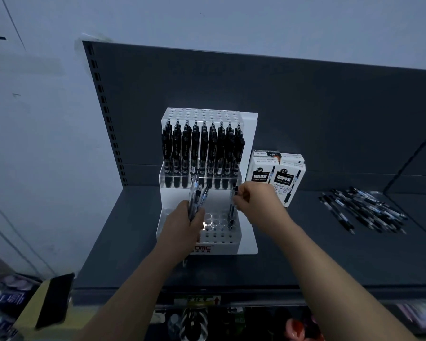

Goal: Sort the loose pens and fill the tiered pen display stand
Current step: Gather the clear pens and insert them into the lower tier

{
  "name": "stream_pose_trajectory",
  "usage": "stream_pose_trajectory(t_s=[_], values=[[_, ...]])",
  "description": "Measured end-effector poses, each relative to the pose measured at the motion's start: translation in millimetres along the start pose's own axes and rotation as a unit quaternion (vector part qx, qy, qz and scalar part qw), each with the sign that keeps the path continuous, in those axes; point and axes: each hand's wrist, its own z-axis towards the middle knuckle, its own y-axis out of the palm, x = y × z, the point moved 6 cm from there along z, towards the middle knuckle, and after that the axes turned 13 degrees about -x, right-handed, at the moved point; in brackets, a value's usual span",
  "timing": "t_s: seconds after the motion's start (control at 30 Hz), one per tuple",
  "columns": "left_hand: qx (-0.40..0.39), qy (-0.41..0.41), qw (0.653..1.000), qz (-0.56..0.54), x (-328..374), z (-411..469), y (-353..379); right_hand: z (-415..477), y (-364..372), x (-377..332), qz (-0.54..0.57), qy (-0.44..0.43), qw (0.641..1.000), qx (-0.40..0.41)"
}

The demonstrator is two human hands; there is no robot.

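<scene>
The right hand (253,200) pinches the top of a single pen (233,207) between thumb and fingertips; the pen stands upright in a hole at the right side of the lower tier of the display stand (221,238). The left hand (182,225), just left of it over the same tier, grips a bundle of pens (197,195) that fans upward. The pens are black with clear barrels. The stand is white and clear acrylic, and its upper tier holds rows of black pens (202,148). White pen boxes (278,178) stand just beside it on the right, and a heap of loose pens (364,210) lies well apart, farther right, on the dark grey shelf (305,257). A dark back panel (305,107) rises behind, with a pale wall (47,119) at the left.
</scene>
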Motion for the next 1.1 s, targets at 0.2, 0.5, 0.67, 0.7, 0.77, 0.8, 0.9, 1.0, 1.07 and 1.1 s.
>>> stream_pose_trajectory(t_s=[0.2, 0.5, 0.67, 0.7, 0.77, 0.8, 0.9, 1.0, 1.07, 1.1], values=[[-0.017, -0.002, 1.000, -0.010, -1, 0, -2, 1, 1, 2, 0.015, 0.018, 1.000, 0.000], [-0.026, 0.025, 0.997, -0.071, 7, -5, 3, -3, 1, 4, 0.039, 0.034, 0.999, 0.005], [-0.043, 0.034, 0.997, -0.061, 15, -10, 8, -16, 0, 12, 0.105, 0.072, 0.992, -0.013], [-0.052, 0.037, 0.996, -0.066, 16, -11, 11, -20, 0, 12, 0.136, 0.069, 0.988, -0.017], [-0.071, 0.039, 0.994, -0.079, 18, -13, 18, -27, 0, 7, 0.199, 0.056, 0.978, -0.033], [-0.081, 0.041, 0.992, -0.088, 20, -14, 21, -30, 0, 3, 0.224, 0.047, 0.972, -0.042], [-0.099, 0.046, 0.988, -0.110, 24, -19, 28, -34, 2, -1, 0.278, 0.033, 0.958, -0.056], [-0.102, 0.048, 0.988, -0.102, 25, -20, 29, -39, 4, 1, 0.322, 0.046, 0.944, -0.062], [-0.083, 0.044, 0.991, -0.096, 23, -19, 26, -42, 2, 3, 0.359, 0.050, 0.931, -0.054], [-0.058, 0.043, 0.995, -0.069, 22, -18, 21, -42, -2, 5, 0.378, 0.047, 0.924, -0.035]])
